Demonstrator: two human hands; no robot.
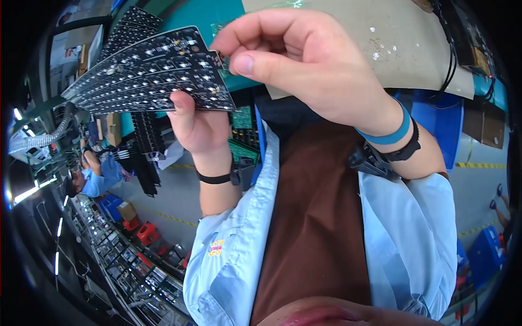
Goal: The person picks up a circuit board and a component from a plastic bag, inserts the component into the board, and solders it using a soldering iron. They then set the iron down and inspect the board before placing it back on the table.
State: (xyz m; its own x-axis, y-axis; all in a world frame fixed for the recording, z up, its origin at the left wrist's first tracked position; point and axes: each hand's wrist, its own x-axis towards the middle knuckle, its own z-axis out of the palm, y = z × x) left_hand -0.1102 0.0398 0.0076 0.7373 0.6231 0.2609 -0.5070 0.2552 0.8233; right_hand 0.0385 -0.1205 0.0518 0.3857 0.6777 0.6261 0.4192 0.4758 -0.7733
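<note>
A black circuit board [155, 68], long and keyboard-like with rows of small white parts, is held up tilted at the upper left. My left hand [201, 127] grips its near edge, the thumb lying over the populated face. At the board's right end is my right hand [310, 60], thumb and index finger brought close together around a small part at the edge. That part is mostly hidden by the fingertips, and I cannot make out its kind. A second black board [136, 20] shows behind the held one.
A beige sheet [397, 60] with small bits on it covers part of the green work surface [217, 13]. Green circuit boards [243, 117] lie below my left hand. Black cables [452, 60] run at the right, near a blue bin [435, 122]. Another person [98, 176] is at the left.
</note>
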